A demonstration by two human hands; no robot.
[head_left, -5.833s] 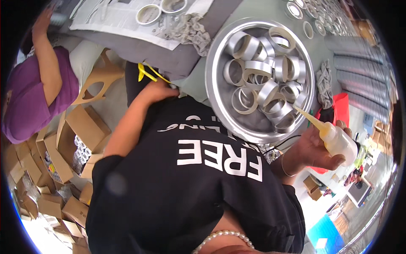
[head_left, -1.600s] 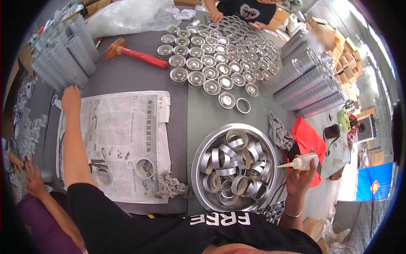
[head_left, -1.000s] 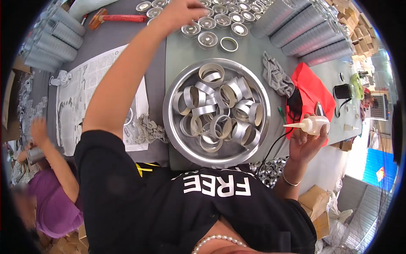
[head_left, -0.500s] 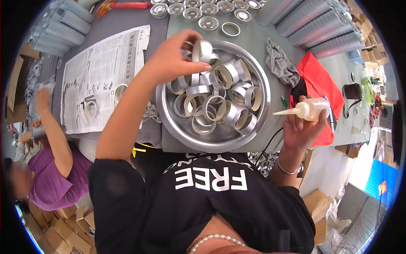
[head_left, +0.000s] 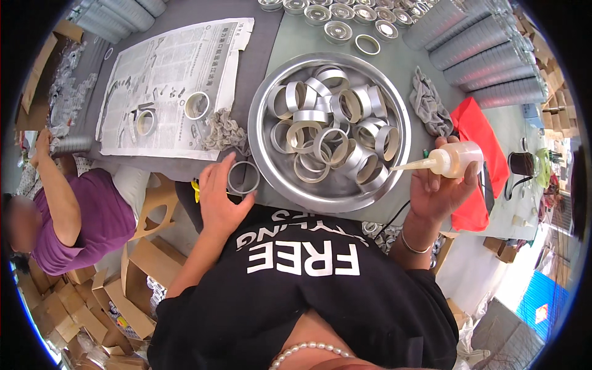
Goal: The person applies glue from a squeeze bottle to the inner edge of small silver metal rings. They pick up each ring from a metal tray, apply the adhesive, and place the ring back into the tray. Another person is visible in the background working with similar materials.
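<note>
My left hand (head_left: 217, 198) pinches a silver metal ring (head_left: 258, 179) between fingers and thumb, near the table's front edge. Just right of it is a wide steel basin (head_left: 261, 161) with several similar silver rings (head_left: 310, 116) heaped inside. In my right hand (head_left: 433, 200) is a small squeeze bottle (head_left: 459, 159) with a long narrow nozzle. The bottle lies nearly level, its tip pointing left to the basin's right rim.
A newspaper (head_left: 179, 61) with two rings and a grey rag (head_left: 225, 132) lie left. Behind the basin stand round metal tins (head_left: 338, 32). At right are another rag (head_left: 430, 105), a red cloth item (head_left: 475, 129) and stacked silver discs (head_left: 487, 61). A co-worker (head_left: 86, 203) sits left.
My left hand has come from over the basin down to its left, near the table edge, with a ring. My right hand still holds the bottle. The view has shifted a little.
</note>
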